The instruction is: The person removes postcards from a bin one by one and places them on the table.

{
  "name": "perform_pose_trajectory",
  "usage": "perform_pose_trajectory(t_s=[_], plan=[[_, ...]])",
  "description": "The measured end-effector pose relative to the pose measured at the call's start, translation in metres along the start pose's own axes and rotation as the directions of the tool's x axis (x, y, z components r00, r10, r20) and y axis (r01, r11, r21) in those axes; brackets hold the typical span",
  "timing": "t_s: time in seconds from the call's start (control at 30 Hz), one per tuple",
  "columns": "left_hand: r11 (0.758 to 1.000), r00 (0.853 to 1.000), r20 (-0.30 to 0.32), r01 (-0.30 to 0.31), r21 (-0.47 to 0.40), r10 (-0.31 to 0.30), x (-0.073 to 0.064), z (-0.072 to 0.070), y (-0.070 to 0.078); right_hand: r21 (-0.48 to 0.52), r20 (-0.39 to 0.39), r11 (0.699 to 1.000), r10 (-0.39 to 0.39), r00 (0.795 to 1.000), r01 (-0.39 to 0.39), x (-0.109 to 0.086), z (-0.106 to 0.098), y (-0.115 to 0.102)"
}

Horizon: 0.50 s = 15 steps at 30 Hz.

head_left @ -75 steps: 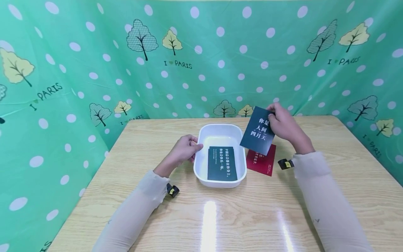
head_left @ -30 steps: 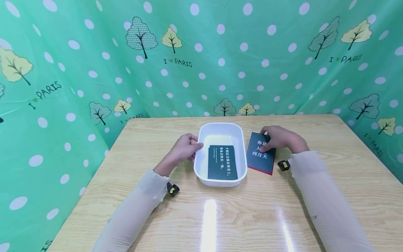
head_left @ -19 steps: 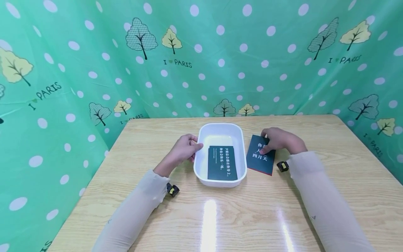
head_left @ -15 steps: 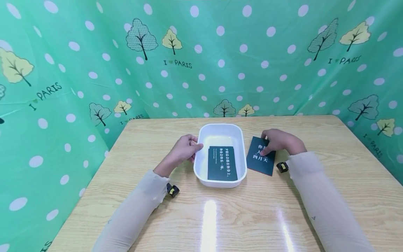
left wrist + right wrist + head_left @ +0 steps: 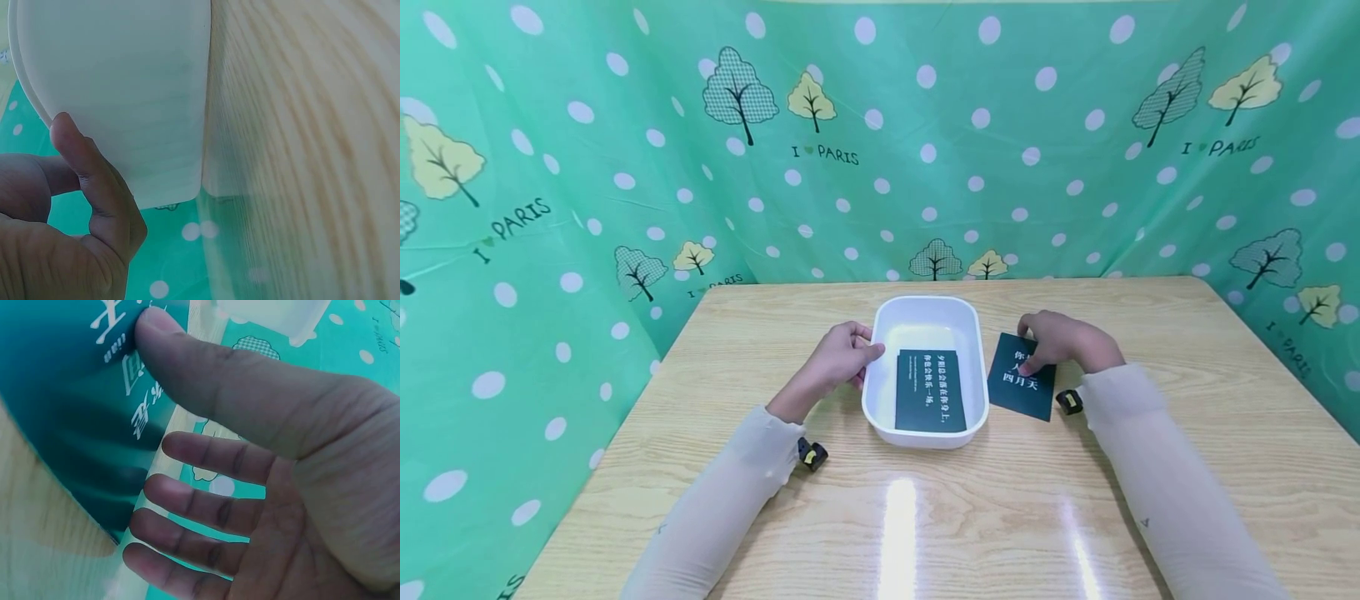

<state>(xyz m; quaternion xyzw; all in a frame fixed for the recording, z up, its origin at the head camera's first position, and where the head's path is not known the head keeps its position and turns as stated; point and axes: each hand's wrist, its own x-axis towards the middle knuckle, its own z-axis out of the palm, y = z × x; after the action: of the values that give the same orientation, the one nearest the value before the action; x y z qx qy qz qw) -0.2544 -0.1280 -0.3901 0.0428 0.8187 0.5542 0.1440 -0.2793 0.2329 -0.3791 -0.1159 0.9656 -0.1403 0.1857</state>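
Note:
My left hand [image 5: 844, 354] grips the left rim of a white plastic tub [image 5: 926, 439], thumb over the rim and fingers outside. In the left wrist view the thumb and a finger meet at the edge of the tub [image 5: 119, 81]. Inside the tub lies a dark green card [image 5: 917, 400] with white writing. To the tub's right, my right hand [image 5: 1063, 340] holds another dark green card [image 5: 1018, 398] by its far right part. In the right wrist view the thumb presses on the card's face [image 5: 69, 419], while the fingertips meet its edge.
Everything stands on a pale wooden table [image 5: 985, 517]. Behind and to the left hangs a green curtain [image 5: 880, 142] with white dots and trees. A small black strap buckle [image 5: 812, 455] hangs at the left wrist, and another black buckle [image 5: 1070, 402] at the right.
My right hand has lowered the dark green card from the air onto the red card and slid it slightly towards me, so the red is now covered. My left hand stays on the tub.

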Motion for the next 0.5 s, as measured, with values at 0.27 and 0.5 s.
perform_pose_trajectory(t_s=[0.27, 0.5], plan=[[1.0, 1.0, -0.001, 0.001, 0.005, -0.001, -0.001, 0.001, 0.001, 0.018, -0.009, 1.0, -0.018, 1.0, 0.018, -0.002, -0.001, -0.002], [1.0, 1.0, -0.001, -0.002, 0.001, 0.002, -0.002, 0.001, 0.002, 0.002, -0.135, 0.995, -0.095, 0.986, 0.096, -0.007, -0.007, -0.015]])
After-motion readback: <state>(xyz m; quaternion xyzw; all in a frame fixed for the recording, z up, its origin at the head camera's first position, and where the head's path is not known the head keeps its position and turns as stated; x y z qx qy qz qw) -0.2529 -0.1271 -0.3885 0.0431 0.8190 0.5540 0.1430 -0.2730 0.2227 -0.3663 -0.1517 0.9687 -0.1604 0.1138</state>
